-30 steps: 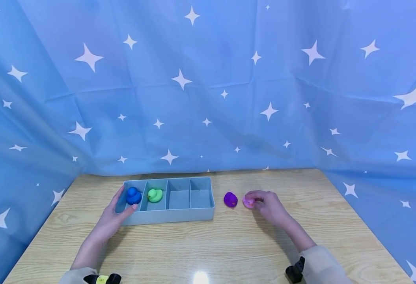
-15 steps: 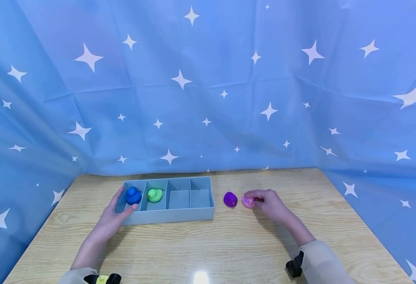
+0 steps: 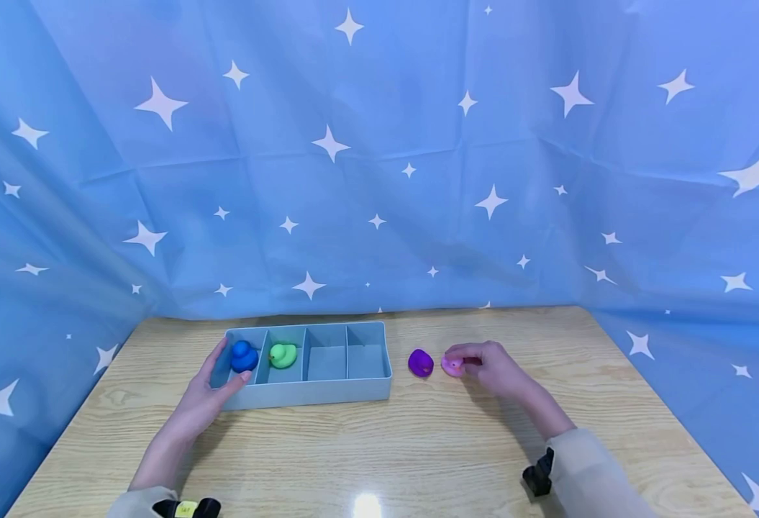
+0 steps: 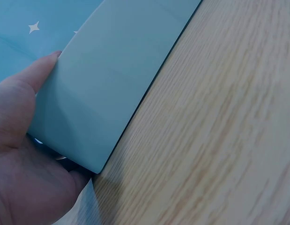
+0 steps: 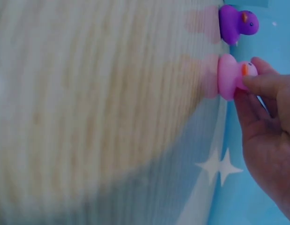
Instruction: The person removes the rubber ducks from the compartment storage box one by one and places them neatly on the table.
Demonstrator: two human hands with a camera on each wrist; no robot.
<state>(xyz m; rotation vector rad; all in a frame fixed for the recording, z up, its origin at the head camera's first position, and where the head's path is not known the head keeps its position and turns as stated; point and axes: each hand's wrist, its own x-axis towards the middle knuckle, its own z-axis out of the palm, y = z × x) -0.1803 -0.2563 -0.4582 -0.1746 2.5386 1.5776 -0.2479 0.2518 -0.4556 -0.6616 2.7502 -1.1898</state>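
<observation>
My left hand (image 3: 198, 404) grips the left end of a blue-grey divided box (image 3: 314, 393), thumb over the near rim and fingers along the end wall. The left wrist view shows this thumb (image 4: 39, 70) at the top edge of the box's side wall. On the right, my right hand (image 3: 497, 371) pinches a pink rubber duck (image 5: 225, 77) by its head between thumb and fingers; the duck's base is at the tabletop. Just left of it sits a purple rubber duck (image 3: 421, 363). Inside the box, a blue duck (image 3: 244, 357) occupies the leftmost compartment and a green duck (image 3: 283, 355) the one beside it.
Two compartments at the box's right end hold nothing. A light wood-grain table (image 3: 327, 460) carries everything. Behind and around it hangs a blue curtain (image 3: 379, 187) with white stars. Dark devices are strapped at both wrists.
My right hand and the pink duck have shifted very slightly left, toward the purple duck. The left hand and the box stay where they were.
</observation>
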